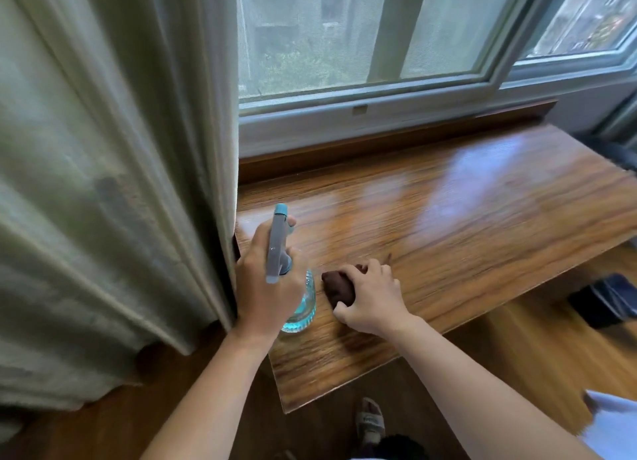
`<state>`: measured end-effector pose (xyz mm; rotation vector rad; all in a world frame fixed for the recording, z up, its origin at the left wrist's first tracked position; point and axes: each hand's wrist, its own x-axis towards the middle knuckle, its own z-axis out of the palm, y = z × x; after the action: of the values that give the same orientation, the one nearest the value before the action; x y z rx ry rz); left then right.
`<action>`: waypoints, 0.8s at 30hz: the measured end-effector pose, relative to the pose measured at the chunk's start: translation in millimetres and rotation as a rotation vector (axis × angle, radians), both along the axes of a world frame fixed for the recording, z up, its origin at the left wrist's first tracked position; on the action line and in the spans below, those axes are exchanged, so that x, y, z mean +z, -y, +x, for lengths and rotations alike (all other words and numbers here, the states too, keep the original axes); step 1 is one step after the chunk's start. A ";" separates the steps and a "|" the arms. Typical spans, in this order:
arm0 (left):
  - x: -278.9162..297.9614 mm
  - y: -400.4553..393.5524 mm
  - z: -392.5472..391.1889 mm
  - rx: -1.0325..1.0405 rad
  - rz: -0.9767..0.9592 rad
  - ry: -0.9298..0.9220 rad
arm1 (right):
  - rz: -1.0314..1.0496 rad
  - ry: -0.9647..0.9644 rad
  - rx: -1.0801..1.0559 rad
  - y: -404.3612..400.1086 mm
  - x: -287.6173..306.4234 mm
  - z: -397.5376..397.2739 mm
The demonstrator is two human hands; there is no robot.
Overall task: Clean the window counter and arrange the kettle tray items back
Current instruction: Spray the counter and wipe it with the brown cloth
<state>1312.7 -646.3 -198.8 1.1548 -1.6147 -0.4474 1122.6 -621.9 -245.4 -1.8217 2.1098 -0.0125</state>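
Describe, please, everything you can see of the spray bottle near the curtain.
The spray bottle has a clear body holding pale blue liquid and a grey trigger head with a blue nozzle tip pointing away from the person. It stands roughly upright at the left end of the wooden counter, beside the curtain. The left hand grips its neck and head.

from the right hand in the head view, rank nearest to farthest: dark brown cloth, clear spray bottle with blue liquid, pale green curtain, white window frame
1. Dark brown cloth: under the right hand, gripped by it.
2. Clear spray bottle with blue liquid: just to the left, held by the left hand.
3. Pale green curtain: farther left, beyond the bottle.
4. White window frame: at the back, across the wooden counter.
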 end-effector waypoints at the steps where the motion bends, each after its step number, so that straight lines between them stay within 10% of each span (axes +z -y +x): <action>1: 2.1 -2.4 -3.3 -0.007 0.003 -0.016 | 0.012 -0.002 0.003 -2.0 0.7 -0.8; 24: 16.1 -11.6 -290.6 0.016 0.052 -0.017 | -0.030 0.068 0.067 28.1 -9.4 -310.7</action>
<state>1022.1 -634.7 -182.7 1.1992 -1.5863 -0.4905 811.8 -650.0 -254.8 -1.8816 2.0117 -0.0887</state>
